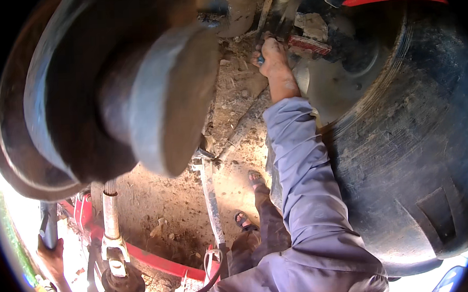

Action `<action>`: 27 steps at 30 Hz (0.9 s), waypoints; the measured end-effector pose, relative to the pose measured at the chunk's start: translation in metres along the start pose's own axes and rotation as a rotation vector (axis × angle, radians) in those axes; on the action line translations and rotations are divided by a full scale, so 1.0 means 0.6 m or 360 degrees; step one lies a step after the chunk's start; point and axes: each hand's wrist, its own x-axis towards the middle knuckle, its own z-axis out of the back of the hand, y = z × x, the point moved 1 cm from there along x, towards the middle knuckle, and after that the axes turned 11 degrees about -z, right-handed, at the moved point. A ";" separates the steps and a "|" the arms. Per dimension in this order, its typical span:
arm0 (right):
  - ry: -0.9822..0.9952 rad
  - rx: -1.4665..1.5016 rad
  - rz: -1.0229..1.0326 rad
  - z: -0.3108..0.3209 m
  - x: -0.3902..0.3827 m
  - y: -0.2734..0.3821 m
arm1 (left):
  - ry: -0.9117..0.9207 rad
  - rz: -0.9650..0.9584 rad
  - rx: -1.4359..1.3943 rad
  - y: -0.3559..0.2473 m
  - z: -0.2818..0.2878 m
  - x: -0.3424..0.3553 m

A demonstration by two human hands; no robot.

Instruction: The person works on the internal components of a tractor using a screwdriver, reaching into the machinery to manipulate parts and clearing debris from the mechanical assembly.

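Nearest is a large brown-grey stepped round metal part [166, 96], filling the left side close to the head; lean in or straighten carelessly and that's a likely head knock. Near left, the bare left hand [52, 260] has its grip closed around a dark grey metal bar [48, 224]; if the bar swings or slips, the brace could go with it. Just right of it, a pale metal shaft with a forked joint [115, 247] could pinch that wrist if anything turns it. Feet in dark open sandals [242, 219] stand on brown littered dirt ground [156, 191], toes exposed to anything dropped, loose footing. On the right, a big worn black rubber tyre [400, 152] runs alongside the grey-sleeved arm; if it rolled, the arm has little room. Far, right of centre, the right hand [273, 52] is closed on a small blue piece [261, 59], mostly hidden, can't tell what it is. Long reach means weak leverage: a slip could bark knuckles on the dirty red block [309, 44] just beside, on its right.
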 end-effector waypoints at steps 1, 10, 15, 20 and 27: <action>0.0030 -0.0011 0.0023 0.009 -0.006 0.002 | 0.0057 0.0088 -0.0023 -0.018 0.009 0.004; 0.0279 0.0264 -0.0085 -0.006 -0.019 0.013 | -0.0010 -0.0057 0.0102 -0.009 0.002 -0.009; -0.0284 -0.0381 0.0367 0.005 0.049 0.003 | 0.0130 0.0205 -0.0058 -0.046 0.015 0.007; -0.0686 -0.1160 0.1221 0.073 0.223 -0.006 | -0.0130 -0.0185 -0.0143 -0.002 -0.004 0.001; -0.1130 -0.1682 0.1623 0.011 0.076 -0.101 | -0.0068 -0.0097 -0.0020 -0.001 0.006 -0.013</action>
